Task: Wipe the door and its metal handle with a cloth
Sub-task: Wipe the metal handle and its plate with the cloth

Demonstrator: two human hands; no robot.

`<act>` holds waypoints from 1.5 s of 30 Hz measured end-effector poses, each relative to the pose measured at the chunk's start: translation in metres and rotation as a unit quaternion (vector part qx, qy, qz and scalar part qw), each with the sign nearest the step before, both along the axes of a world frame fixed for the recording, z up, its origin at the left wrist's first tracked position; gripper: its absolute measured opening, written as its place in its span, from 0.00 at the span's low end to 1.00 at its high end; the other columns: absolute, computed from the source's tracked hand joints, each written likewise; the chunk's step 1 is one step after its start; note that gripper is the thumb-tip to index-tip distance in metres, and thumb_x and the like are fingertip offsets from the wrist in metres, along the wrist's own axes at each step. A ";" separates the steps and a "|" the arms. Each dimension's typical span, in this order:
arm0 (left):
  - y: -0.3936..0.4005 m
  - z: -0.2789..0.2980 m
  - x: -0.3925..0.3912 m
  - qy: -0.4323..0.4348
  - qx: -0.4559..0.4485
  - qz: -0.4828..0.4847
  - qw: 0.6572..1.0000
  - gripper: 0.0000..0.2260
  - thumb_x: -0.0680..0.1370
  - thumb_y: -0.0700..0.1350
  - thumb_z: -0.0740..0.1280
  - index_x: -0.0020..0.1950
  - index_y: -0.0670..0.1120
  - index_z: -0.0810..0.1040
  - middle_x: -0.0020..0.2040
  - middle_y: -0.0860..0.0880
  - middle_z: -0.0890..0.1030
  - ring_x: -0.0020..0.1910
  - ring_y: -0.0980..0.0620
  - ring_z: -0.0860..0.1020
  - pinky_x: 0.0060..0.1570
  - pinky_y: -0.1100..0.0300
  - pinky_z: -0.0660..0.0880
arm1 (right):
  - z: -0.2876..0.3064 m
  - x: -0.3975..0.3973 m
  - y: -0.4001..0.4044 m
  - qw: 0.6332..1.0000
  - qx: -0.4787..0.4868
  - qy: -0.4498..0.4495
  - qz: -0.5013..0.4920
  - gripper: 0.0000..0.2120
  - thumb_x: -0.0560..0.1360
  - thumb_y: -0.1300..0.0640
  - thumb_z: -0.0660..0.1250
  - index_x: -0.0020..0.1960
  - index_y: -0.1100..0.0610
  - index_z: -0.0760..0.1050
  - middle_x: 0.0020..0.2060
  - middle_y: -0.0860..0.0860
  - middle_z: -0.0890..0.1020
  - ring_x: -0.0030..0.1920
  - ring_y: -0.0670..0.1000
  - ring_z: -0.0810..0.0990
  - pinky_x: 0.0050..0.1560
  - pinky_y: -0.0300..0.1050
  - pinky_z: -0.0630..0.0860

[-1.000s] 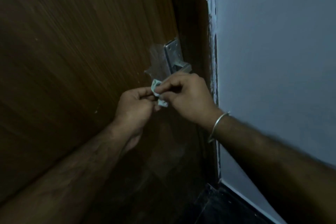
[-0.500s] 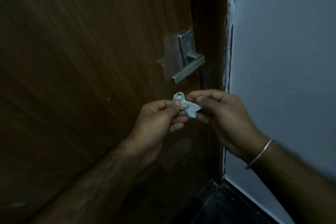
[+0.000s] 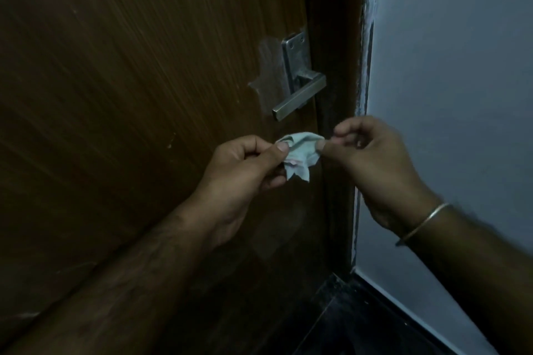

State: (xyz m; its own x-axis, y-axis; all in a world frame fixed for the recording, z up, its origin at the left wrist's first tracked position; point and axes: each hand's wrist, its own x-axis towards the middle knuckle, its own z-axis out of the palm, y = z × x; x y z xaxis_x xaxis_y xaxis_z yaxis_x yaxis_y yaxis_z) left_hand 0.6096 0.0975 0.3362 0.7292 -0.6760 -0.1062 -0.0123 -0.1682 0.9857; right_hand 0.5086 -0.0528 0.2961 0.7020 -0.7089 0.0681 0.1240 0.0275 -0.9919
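A dark brown wooden door (image 3: 129,95) fills the left of the view. Its square metal lever handle (image 3: 300,96) juts out from a steel backplate near the door's right edge. A small crumpled pale cloth (image 3: 300,154) hangs just below the handle, apart from it. My left hand (image 3: 245,173) pinches the cloth's left side between thumb and forefinger. My right hand (image 3: 375,158) pinches its right edge with the fingertips. A thin metal bangle circles my right wrist.
A dark door frame (image 3: 337,124) runs down beside the handle. To its right stands a pale grey wall (image 3: 461,95) with rough paint along its edge. A dark floor (image 3: 346,326) shows at the bottom, under a white skirting strip.
Both hands came down from the handle with the cloth. They have drawn apart, and the cloth is spread between them. The handle, earlier partly covered, is now in full sight.
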 end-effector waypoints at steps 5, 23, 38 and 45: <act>-0.001 0.002 -0.003 -0.054 0.016 -0.034 0.998 0.08 0.80 0.46 0.65 0.46 0.46 0.82 0.48 0.47 0.86 0.49 0.52 0.85 0.46 0.60 0.81 | 0.004 0.000 0.014 0.987 -0.138 -0.026 0.083 0.05 0.75 0.54 0.70 0.50 0.51 0.82 0.45 0.47 0.85 0.45 0.44 0.85 0.45 0.42 0.83; -0.002 0.009 -0.006 -0.127 0.026 0.001 0.992 0.06 0.78 0.44 0.68 0.49 0.47 0.84 0.48 0.49 0.86 0.50 0.53 0.85 0.51 0.54 0.83 | 0.004 0.003 0.013 0.983 0.099 -0.066 0.137 0.09 0.72 0.64 0.72 0.51 0.64 0.82 0.49 0.54 0.86 0.53 0.53 0.85 0.54 0.46 0.81; -0.014 0.047 -0.002 -0.275 0.134 -0.083 0.948 0.02 0.77 0.41 0.70 0.45 0.45 0.81 0.41 0.47 0.84 0.44 0.50 0.84 0.48 0.51 0.82 | 0.039 0.000 -0.001 0.983 0.092 0.008 0.159 0.06 0.72 0.62 0.71 0.47 0.65 0.81 0.42 0.57 0.86 0.45 0.55 0.84 0.48 0.46 0.81; -0.023 0.067 0.003 -0.289 0.159 -0.051 0.943 0.10 0.75 0.38 0.70 0.36 0.48 0.75 0.30 0.54 0.77 0.30 0.60 0.77 0.30 0.67 0.75 | 0.064 0.006 -0.010 0.989 0.080 0.001 0.127 0.10 0.76 0.62 0.64 0.36 0.57 0.76 0.30 0.50 0.81 0.32 0.48 0.80 0.33 0.41 0.77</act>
State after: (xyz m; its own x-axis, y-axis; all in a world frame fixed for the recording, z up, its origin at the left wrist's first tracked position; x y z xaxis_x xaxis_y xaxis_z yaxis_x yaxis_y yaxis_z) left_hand 0.6125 0.0744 0.4036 0.6596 -0.7473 0.0805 -0.5649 -0.4223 0.7089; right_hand 0.5150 -0.0630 0.3600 0.8583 -0.5121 -0.0324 0.0904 0.2131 -0.9728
